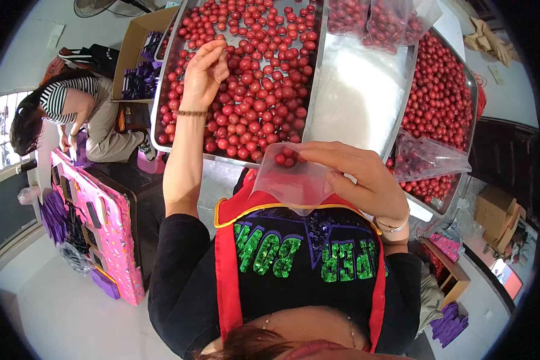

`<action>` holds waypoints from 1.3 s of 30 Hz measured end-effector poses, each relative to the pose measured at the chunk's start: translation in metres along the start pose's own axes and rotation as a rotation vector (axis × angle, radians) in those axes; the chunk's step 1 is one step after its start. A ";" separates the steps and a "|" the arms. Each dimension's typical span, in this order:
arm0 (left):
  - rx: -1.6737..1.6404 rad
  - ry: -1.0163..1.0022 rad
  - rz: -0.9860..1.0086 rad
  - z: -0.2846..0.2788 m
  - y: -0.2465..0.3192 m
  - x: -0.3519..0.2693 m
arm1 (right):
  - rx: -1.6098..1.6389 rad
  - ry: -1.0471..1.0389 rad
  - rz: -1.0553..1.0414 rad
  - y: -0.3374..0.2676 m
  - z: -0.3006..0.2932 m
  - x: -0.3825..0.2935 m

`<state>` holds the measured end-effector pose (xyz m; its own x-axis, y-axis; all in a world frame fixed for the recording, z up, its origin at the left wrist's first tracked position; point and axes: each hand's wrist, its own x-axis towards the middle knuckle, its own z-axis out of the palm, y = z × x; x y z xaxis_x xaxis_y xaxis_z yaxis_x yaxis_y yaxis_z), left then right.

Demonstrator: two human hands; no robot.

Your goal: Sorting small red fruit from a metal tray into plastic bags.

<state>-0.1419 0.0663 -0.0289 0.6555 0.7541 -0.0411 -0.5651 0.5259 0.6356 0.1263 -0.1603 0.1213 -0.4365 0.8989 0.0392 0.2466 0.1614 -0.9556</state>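
Observation:
My right hand (364,177) grips a clear plastic bag (292,182) by its side, in front of my red apron (227,270). Several small round red fruits (285,157) show at the bag's far end. Over a metal tray (158,135) filled with loose red fruits (247,103) reaches my left hand (205,69), its fingers curled with the tips close together. Whether a fruit is between those fingertips is hidden.
A metal surface (355,90) with filled bags (387,22) lies right of the tray. Beyond it stands a second tray (465,184) of fruits with a plastic bag (432,159) on top. At left, a person (78,101) bends over a pink-covered table (117,252) near a cardboard box (130,49).

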 end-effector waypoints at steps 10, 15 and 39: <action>1.718 -0.709 0.511 0.216 -0.016 -0.067 | 0.140 0.062 0.227 -0.003 0.003 0.000; 1.820 -0.785 0.478 0.220 -0.015 -0.074 | 0.131 0.129 0.170 0.007 0.006 -0.007; 1.556 -0.748 0.589 0.204 -0.023 -0.085 | 0.083 0.076 0.153 0.001 0.008 -0.001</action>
<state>-0.0818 -0.0901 0.1174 0.8740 0.1397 0.4655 -0.1385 -0.8465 0.5140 0.1202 -0.1644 0.1181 -0.3319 0.9390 -0.0896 0.2315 -0.0110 -0.9728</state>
